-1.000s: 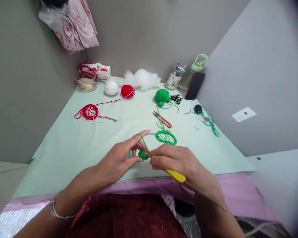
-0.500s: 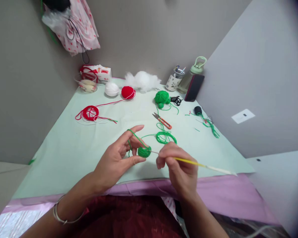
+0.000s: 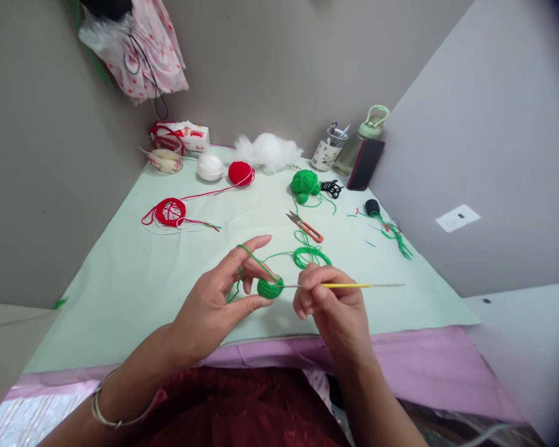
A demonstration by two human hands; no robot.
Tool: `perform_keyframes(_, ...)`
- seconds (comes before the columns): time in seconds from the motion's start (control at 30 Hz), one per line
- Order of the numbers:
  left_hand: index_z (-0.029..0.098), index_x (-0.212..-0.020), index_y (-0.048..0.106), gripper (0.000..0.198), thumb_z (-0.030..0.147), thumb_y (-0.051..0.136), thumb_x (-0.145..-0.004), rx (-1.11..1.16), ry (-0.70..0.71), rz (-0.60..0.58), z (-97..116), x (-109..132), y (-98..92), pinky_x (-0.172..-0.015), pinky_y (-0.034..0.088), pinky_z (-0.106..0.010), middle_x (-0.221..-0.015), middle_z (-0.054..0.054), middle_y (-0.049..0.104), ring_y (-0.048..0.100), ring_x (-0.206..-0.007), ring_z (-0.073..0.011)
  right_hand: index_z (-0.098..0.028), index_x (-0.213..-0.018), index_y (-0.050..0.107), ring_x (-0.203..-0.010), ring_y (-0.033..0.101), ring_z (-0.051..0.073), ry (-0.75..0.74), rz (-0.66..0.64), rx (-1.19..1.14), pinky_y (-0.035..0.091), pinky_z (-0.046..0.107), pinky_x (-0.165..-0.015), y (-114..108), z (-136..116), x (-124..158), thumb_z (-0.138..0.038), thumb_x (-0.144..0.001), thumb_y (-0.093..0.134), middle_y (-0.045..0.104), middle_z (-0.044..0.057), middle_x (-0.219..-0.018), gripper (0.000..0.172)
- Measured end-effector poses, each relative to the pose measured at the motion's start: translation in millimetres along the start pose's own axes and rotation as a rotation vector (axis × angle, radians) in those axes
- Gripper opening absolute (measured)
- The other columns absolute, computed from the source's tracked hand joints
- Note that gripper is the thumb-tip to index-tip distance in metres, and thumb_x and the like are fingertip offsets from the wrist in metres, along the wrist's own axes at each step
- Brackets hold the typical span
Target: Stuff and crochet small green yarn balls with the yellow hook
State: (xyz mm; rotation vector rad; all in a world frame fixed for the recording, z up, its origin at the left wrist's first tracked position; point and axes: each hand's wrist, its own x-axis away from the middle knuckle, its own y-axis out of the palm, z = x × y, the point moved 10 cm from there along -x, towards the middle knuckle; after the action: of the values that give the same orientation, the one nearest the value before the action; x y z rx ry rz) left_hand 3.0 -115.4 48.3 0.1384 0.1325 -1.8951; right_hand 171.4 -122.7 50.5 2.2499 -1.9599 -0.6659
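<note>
LEFT: your left grip (image 3: 217, 292) pinched the green crochet piece (image 3: 271, 288) over the table (image 3: 135, 298), near centre, likely steadying it | YARN: looped yarn (image 3: 256, 259), probably tensioned | RIGHT: your right grip (image 3: 335, 301) held the yellow hook (image 3: 347, 285)

The green piece (image 3: 271, 288) is bumpy matt yarn, the hook shaft (image 3: 292, 286) metal.

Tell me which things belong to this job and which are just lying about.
Job, seemingly:
green crocheted piece, in the left hand
yellow-handled hook, in the right hand
green yarn coil

Lying about:
orange snips, untouched
red yarn ball
phone
bottle
</note>
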Motion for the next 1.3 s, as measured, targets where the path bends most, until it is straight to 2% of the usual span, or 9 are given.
perform_keyframes(0.1,0.034,-0.146,0.059,0.059,0.021,0.079,-0.092,-0.127,0.063,0.034,2.7,2.9,-4.8,-0.09,0.049,-0.034,-0.105,0.0,0.076,0.064,-0.091,-0.0177,-0.021,-0.09,0.079,-0.062,0.06,0.015,-0.059,-0.077,0.084,0.051,0.029,-0.057,5.5,-7.3,3.5,-0.038,-0.099,0.071,0.063,0.001,-0.07,0.02)
perform_keyframes(0.2,0.033,-0.134,0.067,0.045,0.021,0.079,-0.091,-0.189,0.064,0.081,1.0,5.5,-8.5,-0.094,0.048,-0.037,-0.112,-0.002,0.076,0.065,-0.096,-0.0196,-0.023,-0.1,0.078,-0.078,0.064,0.018,-0.109,-0.079,0.258,0.053,0.031,-0.07,7.3,-11.7,10.4,-0.025,-0.102,0.066,0.067,0.004,-0.082,0.012)
perform_keyframes(0.3,0.031,-0.12,0.072,0.032,0.022,0.079,-0.09,-0.18,0.033,0.118,-2.6,6.4,-8.6,-0.095,0.048,-0.037,-0.123,-0.003,0.075,0.064,-0.096,-0.0195,-0.027,-0.112,0.074,-0.086,0.066,0.019,-0.195,-0.069,0.42,0.055,0.033,-0.075,12.2,-17.7,18.1,-0.016,-0.102,0.063,0.069,0.005,-0.095,0.019)
perform_keyframes(0.43,0.031,-0.131,0.068,0.044,0.025,0.081,-0.089,-0.146,0.008,0.182,-5.2,6.5,-10.8,-0.093,0.048,-0.037,-0.109,-0.002,0.076,0.061,-0.087,-0.0187,-0.028,-0.116,0.074,-0.092,0.068,0.02,-0.378,-0.119,0.663,0.056,0.035,-0.082,26.0,-29.8,26.8,-0.005,-0.098,0.063,0.074,0.006,-0.099,0.031)
perform_keyframes(0.53,0.032,-0.137,0.064,0.051,0.027,0.081,-0.089,-0.139,0.001,0.191,-5.5,6.6,-13.9,-0.092,0.049,-0.038,-0.104,-0.001,0.076,0.063,-0.091,-0.0203,-0.027,-0.114,0.077,-0.088,0.069,0.02,-0.338,-0.13,0.616,0.057,0.034,-0.077,20.6,-29.4,22.2,-0.007,-0.097,0.065,0.075,0.006,-0.097,0.029)
perform_keyframes(0.73,0.028,-0.109,0.073,0.02,0.021,0.077,-0.09,-0.227,0.09,0.097,5.7,6.3,-8.3,-0.089,0.051,-0.037,-0.117,-0.004,0.078,0.064,-0.089,-0.0188,-0.025,-0.096,0.082,-0.077,0.068,0.02,-0.137,-0.09,0.427,0.055,0.033,-0.067,4.2,-17.2,7.7,-0.02,-0.098,0.071,0.073,0.004,-0.077,0.012)
perform_keyframes(0.87,0.027,-0.114,0.074,0.027,0.022,0.08,-0.088,-0.134,0.017,0.094,-0.6,6.6,-0.2,-0.091,0.05,-0.036,-0.109,-0.003,0.077,0.065,-0.092,-0.0194,-0.028,-0.104,0.083,-0.083,0.068,0.02,-0.287,-0.047,0.493,0.055,0.034,-0.072,9.8,-27.9,16.1,-0.015,-0.098,0.07,0.076,0.005,-0.085,0.02)
perform_keyframes(1.03,0.031,-0.146,0.059,0.064,0.029,0.084,-0.087,0.014,-0.075,0.133,-9.0,7.1,0.9,-0.089,0.05,-0.033,-0.104,0.0,0.075,0.061,-0.088,-0.0174,-0.029,-0.115,0.082,-0.084,0.067,0.022,-0.34,-0.036,0.503,0.054,0.037,-0.073,12.9,-29.8,23.1,-0.016,-0.101,0.064,0.075,0.006,-0.089,0.026)
perform_keyframes(1.3,0.036,-0.147,0.059,0.061,0.03,0.082,-0.091,-0.058,-0.013,0.106,-9.6,7.9,-0.4,-0.088,0.049,-0.031,-0.107,0.001,0.075,0.064,-0.103,-0.019,-0.026,-0.112,0.079,-0.081,0.066,0.021,-0.406,0.01,0.607,0.055,0.036,-0.072,15.8,-45.1,22.9,-0.014,-0.103,0.059,0.072,0.005,-0.085,0.025)
